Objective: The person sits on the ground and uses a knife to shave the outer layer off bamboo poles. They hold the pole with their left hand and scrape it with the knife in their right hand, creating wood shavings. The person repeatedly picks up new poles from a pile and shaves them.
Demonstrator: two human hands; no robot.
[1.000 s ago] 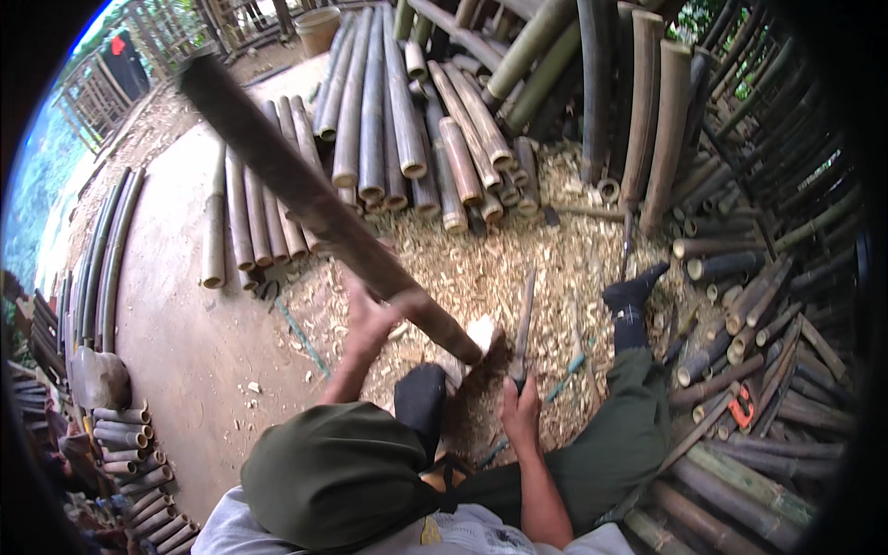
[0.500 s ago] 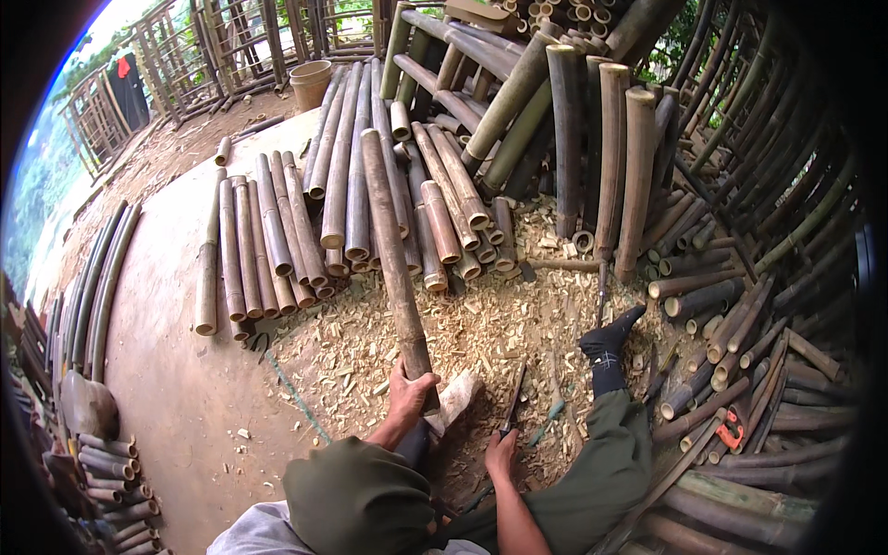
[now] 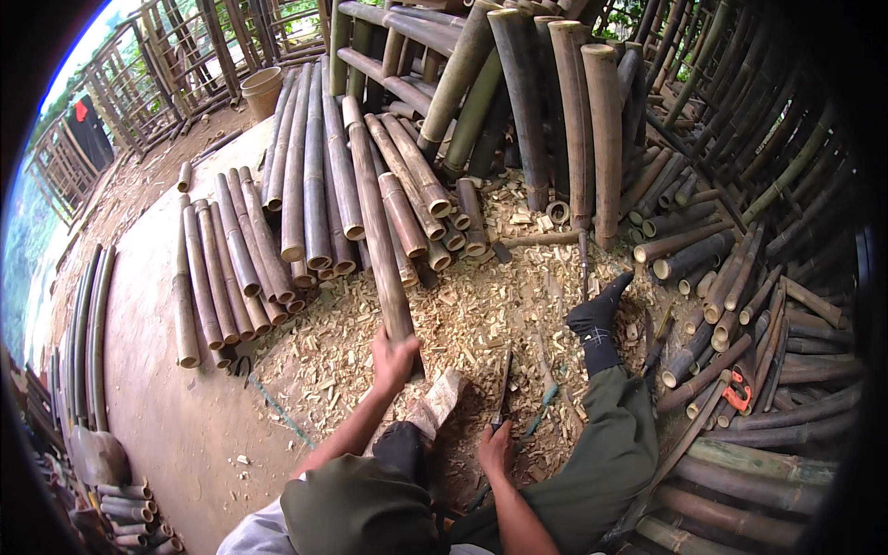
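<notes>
My left hand is closed round the near end of a long brown bamboo pole. The pole slants away from me, a little to the left, passing in front of other bamboo lengths. Just nearer than its lower end is a pale wooden block, beside my dark-socked left foot. Low on the right, my right hand grips the dark handle of a long-bladed knife. Its blade points away from me over the chips, apart from the pole.
Wood chips cover the ground ahead. Cut bamboo lengths lie in rows beyond them, and tall upright bamboo poles stand at the back. A green-handled tool lies near my right leg. An orange-handled saw rests on bamboo at right.
My left hand has moved forward with the bamboo pole, bringing its near end away from the wooden block. My right hand still holds the knife low. The whole view has shifted slightly.
</notes>
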